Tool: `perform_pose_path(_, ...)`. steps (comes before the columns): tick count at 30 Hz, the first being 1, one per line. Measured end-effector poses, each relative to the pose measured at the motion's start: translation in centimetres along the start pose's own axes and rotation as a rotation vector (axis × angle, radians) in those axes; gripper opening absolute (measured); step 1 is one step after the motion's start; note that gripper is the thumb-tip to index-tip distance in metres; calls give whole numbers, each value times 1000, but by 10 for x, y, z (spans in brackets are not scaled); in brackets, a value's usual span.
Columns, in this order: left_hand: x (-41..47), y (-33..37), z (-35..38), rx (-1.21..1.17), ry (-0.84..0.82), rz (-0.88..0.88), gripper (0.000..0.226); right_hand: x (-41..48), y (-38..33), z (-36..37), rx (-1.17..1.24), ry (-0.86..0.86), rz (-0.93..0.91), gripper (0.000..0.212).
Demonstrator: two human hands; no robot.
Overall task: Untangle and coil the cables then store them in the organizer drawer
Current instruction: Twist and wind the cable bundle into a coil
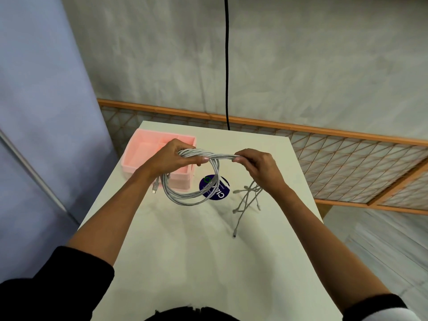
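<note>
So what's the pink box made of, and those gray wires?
The pink box looks like plastic: smooth, one even color, thin molded walls and dividers. The gray wires seem to have a matte, rubbery plastic coat, since they bend into soft loops and have small plugs at the ends. What's inside them can't be seen.

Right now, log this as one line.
step: coiling | left hand: grips cable coil | right hand: pinches coil | loose ends: hanging

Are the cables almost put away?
About halfway. Most cable is looped into a coil, gripped by the left hand and right hand. Loose ends dangle under the right hand, uncoiled. No cable shows in the pink drawer yet.
</note>
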State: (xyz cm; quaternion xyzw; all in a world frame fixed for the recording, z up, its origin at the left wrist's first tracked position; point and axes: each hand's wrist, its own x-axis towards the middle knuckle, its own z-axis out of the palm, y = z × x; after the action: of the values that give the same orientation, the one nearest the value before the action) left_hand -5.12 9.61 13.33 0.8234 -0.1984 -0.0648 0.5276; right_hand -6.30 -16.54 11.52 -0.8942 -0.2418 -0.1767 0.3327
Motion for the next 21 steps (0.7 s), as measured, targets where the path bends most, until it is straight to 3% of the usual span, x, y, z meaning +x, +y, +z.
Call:
perform_pose_path(3,1,8,0,-18,3,10,29,4,-6,1,83,-124,232,42)
perform_pose_path(7,3,16,-1,0,12,75,39,10,-7,-5,526,-405,480,50)
perform_pose_path(12,9,17,-8,0,14,97,46,3,3,-12,843,-559,450,33)
perform_pose_path(14,8,16,-12,-4,21,86,50,-4,8,-15,839,-517,442,27)
perform_pose_path(18,8,15,-10,-8,-12,62,42,-11,13,-13,663,-459,423,38)
perform_pose_path(21,9,12,-6,-16,-4,50,37,-9,9,-9,666,-444,528,46)
